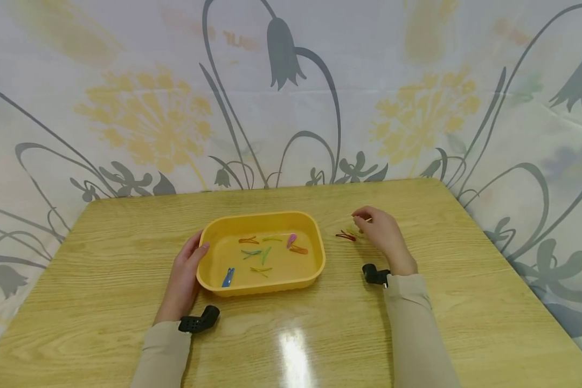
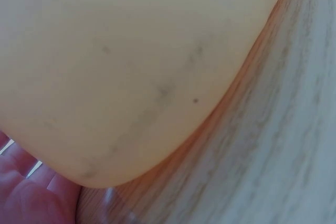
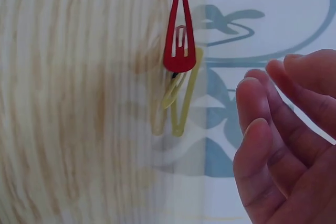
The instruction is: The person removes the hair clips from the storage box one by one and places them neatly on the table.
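My left hand (image 1: 183, 272) grips the left end of a yellow plastic tray (image 1: 262, 285), thumb over the rim and the other fingers along the outer wall. In the left wrist view the tray's pale wall (image 2: 142, 77) fills most of the picture. Snap hair clips lie scattered inside: a blue one (image 1: 228, 278), a purple one (image 1: 291, 240), and several orange, teal, green and yellow ones. Right of the tray, my right hand (image 1: 382, 233) hovers with loosely bent fingers beside a small group of clips. A red hair clip (image 3: 178, 64) lies there with yellow clips (image 3: 192, 95); nothing shows between the fingertips.
The wood-grain table (image 1: 281, 328) ends at the back against a white flower-patterned cloth (image 1: 252, 108), which also hangs along both sides. Black wrist cameras (image 1: 201, 319) sit on both wrists, over beige sleeves.
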`<state>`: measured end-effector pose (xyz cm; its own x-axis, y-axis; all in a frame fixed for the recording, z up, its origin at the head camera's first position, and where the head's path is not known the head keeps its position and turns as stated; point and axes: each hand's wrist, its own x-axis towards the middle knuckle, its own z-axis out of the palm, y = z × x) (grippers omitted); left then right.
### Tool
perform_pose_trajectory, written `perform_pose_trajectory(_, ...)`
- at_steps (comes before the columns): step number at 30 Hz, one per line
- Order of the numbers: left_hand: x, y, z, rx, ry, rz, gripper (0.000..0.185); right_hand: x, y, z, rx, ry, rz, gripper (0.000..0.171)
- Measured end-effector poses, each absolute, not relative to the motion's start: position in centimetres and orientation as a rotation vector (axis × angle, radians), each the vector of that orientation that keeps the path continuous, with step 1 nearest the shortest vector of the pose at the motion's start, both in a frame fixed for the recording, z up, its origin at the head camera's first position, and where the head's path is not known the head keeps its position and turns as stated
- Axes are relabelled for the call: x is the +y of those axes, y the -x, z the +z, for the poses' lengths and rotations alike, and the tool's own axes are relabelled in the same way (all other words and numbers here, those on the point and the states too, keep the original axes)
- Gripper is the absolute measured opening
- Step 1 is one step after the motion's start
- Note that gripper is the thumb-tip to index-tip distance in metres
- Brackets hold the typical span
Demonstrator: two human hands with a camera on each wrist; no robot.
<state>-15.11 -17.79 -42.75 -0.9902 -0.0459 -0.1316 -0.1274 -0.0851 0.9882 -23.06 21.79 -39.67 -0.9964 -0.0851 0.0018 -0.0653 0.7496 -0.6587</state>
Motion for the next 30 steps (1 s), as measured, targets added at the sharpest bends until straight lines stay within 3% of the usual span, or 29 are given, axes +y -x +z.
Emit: perform_pose_trajectory(30, -17.7, 15.1, -42.8, 2.096, 0.195, 2.276, 0.051, 17.7, 21.2, -35.0, 2.953, 0.408, -1.072, 0.027)
